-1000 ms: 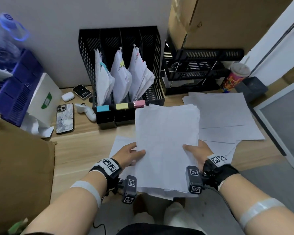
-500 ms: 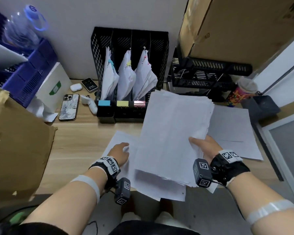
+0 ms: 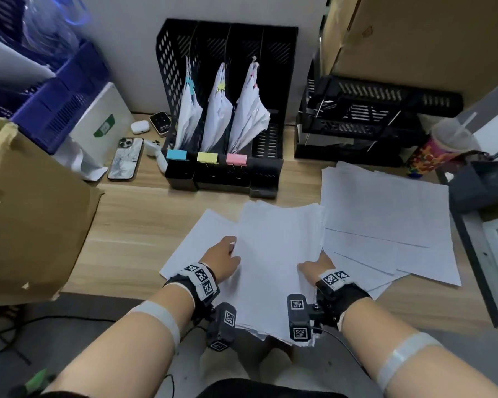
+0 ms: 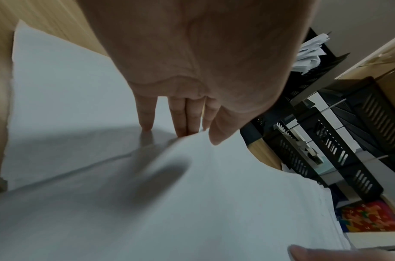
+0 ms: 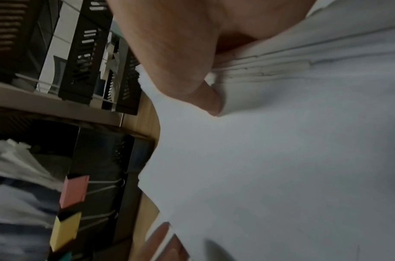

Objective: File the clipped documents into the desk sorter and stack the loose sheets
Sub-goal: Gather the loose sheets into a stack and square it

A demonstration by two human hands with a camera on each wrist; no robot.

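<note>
Fingers (image 4: pixel 183 120) of left hand (image 3: pixel 222 258) straight, slid under stack (image 3: pixel 279 254) left edge, thumb on top: light pinch. Right hand (image 3: pixel 316 265) thumb clamps right edge; fingers beneath hidden. Two-sided hold, likely for squaring. Stack lower centre; loose sheets (image 3: pixel 385 214) right; clipped documents (image 3: pixel 217 110) in desk sorter (image 3: pixel 273 81), upper centre.

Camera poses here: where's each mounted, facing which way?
Head: worn on the head, faces forward-down at the desk; shows left hand and right hand holding the paper stack.
Left wrist: under the left palm, looks along the fingers at the paper stack.
Right wrist: under the right palm, looks past the thumb toward the desk sorter.
Shared: all show the paper stack; head and right wrist share the pink clip.
</note>
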